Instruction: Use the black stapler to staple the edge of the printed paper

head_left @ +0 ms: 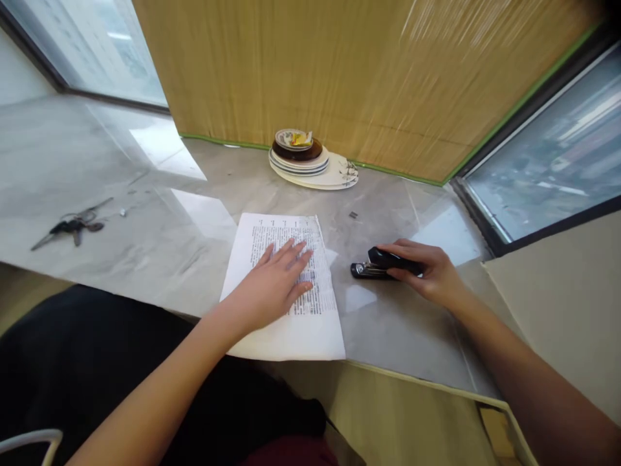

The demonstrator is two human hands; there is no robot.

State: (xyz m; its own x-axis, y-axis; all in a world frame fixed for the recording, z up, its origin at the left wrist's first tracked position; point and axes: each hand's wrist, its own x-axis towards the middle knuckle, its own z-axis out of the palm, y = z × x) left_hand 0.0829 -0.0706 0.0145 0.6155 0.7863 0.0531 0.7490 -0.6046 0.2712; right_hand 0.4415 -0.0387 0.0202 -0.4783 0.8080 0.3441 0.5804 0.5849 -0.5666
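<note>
The right grip (429,268) is closed around the rear of a black stapler (398,261), fingers laid over the top arm and thumb low along the near side. The stapler's front end points left, toward the paper, and its top arm stands raised off the base at that end. It is at the surface of the bench (174,255), to the right of the paper; whether its base touches the bench all along cannot be told.

The left grip (274,291) is spread flat, palm down, pinching nothing, its fingers fanned over the printed text of the white paper (291,340). The paper lies at the near edge of the bench, between the person's forearms, with a blank strip along its near end. Whether it is one sheet or several is unclear.

Beyond the stapler and the paper's far right corner lie some tiny dark pieces (354,215). Farther back, near the foot of the blind (339,77) with its green edging, an oval plate (343,179) carries stacked round plates (303,169), then a dark brown dish (316,151) and a small patterned dish (283,138) with a yellow wrapper (301,139) on it. Well off to the left, a bunch of keys (75,225) rests on the bench, a small pale bit (123,212) just beside it.
</note>
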